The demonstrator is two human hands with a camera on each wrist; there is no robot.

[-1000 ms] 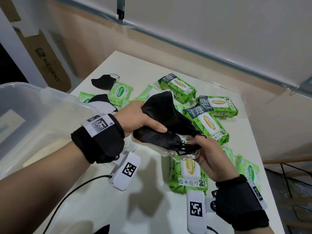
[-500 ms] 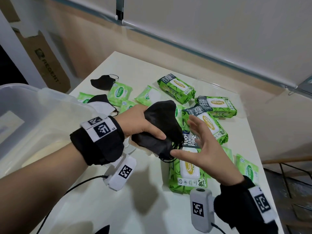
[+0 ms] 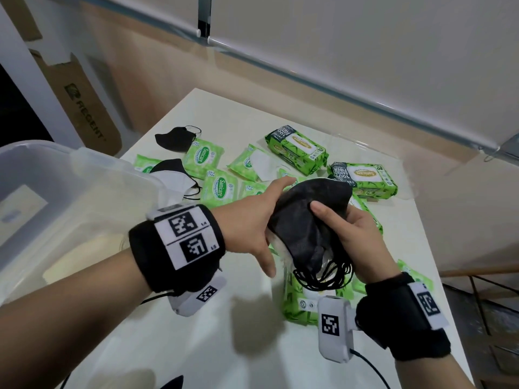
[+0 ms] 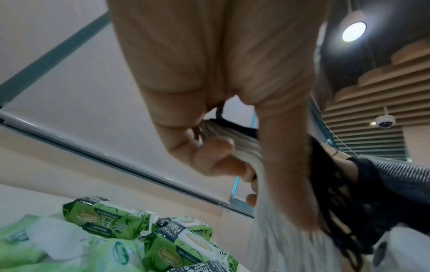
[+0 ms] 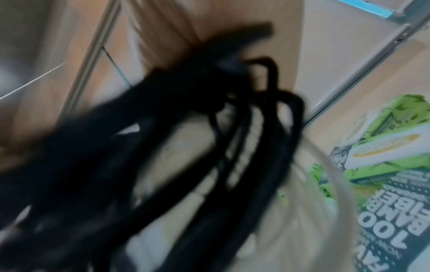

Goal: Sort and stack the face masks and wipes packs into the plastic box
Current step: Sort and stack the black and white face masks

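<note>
Above the surface (image 3: pixel 196 346), the left hand (image 3: pixel 247 223) and right hand (image 3: pixel 356 234) both grip a bundle of face masks (image 3: pixel 309 217), which looks light, soft and floppy with dangling ear loops (image 3: pixel 323 276), so holding the folded bodies, not the loops, seems wisest.

- A bundle of black masks (image 3: pixel 309 220), ear loops dangling, was held up between both hands above the table.
- Two more masks (image 3: pixel 177 138) lay at the far left.
- Green wipes packs (image 3: pixel 297 148) lay scattered flat.
- The clear plastic box (image 3: pixel 56 192) stood left.
</note>
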